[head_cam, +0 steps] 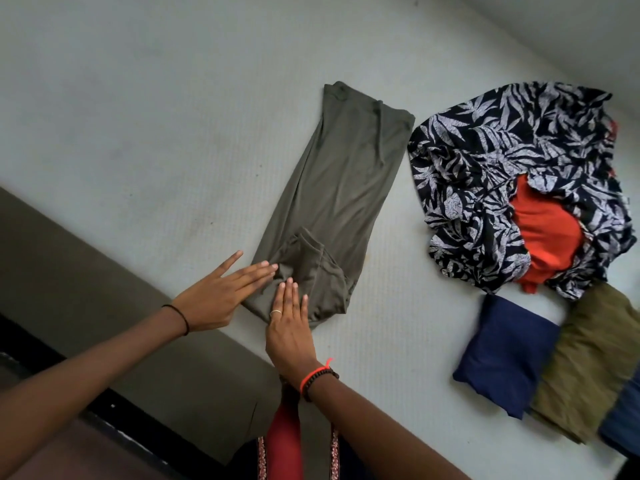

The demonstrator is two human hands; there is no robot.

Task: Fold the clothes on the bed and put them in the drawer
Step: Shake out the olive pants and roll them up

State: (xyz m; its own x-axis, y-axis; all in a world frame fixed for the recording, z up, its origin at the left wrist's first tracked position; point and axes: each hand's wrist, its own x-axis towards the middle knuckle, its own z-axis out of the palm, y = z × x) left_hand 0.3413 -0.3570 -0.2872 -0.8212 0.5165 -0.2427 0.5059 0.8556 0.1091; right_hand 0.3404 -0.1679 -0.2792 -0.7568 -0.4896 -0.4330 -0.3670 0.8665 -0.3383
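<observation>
An olive-grey garment (332, 188) lies folded into a long narrow strip on the pale bed sheet (166, 109), with a sleeve tucked over its near end. My left hand (221, 292) lies flat with straight fingers, its fingertips touching the garment's near left edge. My right hand (289, 327) presses flat on the garment's near end, fingers straight, a ring on one finger. Neither hand grips the cloth.
A crumpled black-and-white leaf-print garment (502, 161) with an orange-red piece (547, 233) lies to the right. Nearer, folded navy (502, 355), olive-green (585, 372) and blue (623, 420) clothes sit side by side. The bed's dark edge (104, 299) runs diagonally at the lower left.
</observation>
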